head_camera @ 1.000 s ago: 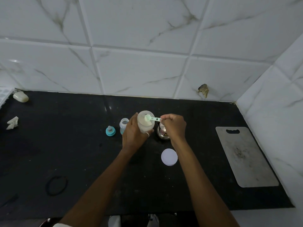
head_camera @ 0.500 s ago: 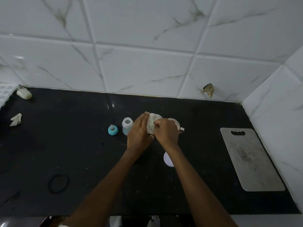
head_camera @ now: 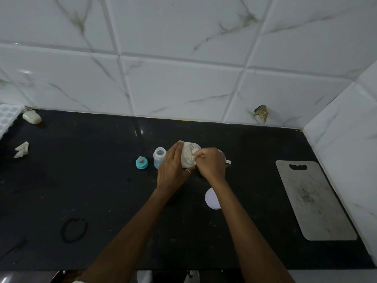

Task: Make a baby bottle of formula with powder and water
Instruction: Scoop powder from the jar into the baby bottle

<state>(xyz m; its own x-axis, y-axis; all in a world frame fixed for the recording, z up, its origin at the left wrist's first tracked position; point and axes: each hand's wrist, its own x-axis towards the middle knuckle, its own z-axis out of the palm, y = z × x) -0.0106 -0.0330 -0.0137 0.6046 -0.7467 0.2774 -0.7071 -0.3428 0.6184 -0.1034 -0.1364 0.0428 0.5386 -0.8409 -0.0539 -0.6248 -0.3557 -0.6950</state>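
Observation:
A translucent jar of white formula powder (head_camera: 188, 155) is tilted toward the right on the black counter (head_camera: 81, 180). My left hand (head_camera: 172, 168) holds its side. My right hand (head_camera: 211, 163) is closed on a pale green scoop (head_camera: 192, 158) whose bowl is inside the jar's mouth. An open small baby bottle (head_camera: 159, 157) stands just left of my left hand. Its teal teat ring (head_camera: 141, 162) lies further left. The jar's white lid (head_camera: 212, 199) lies under my right forearm. A steel cup (head_camera: 227, 161) peeks out behind my right hand.
A grey cutting board (head_camera: 314, 201) lies at the right by the tiled side wall. A black hair band (head_camera: 74, 229) lies front left. A crumpled tissue (head_camera: 21, 149), a soap-like lump (head_camera: 32, 117) and a white tray edge (head_camera: 8, 117) sit far left.
The scoop was held above the upright jar; now the jar is tilted and the scoop is inside its mouth. The view shifted slightly.

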